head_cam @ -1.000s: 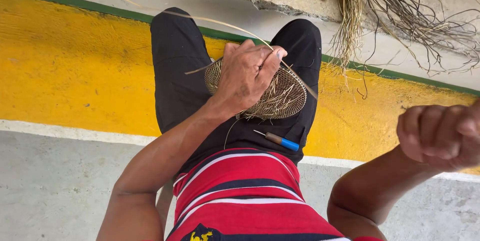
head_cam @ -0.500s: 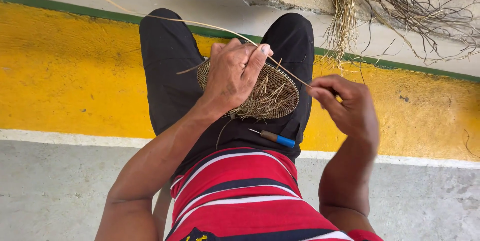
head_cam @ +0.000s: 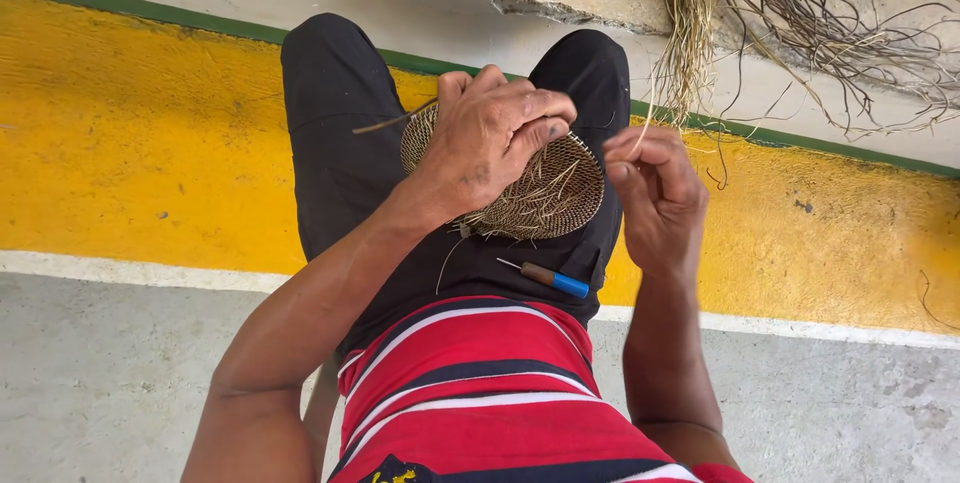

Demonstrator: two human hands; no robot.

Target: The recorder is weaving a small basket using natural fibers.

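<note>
Left hand (head_cam: 495, 138): clamped over round woven straw disc (head_cam: 545, 193), frame centre, as before.
Right hand (head_cam: 650, 193): returned beside disc, pinching pale fibre strand (head_cam: 655, 108).

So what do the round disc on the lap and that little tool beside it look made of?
Disc: woven dry plant fibre, tan and matte, with loose strand ends sticking out. Tool: thin metal spike in a brown and blue handle, probably wood and plastic.
</note>
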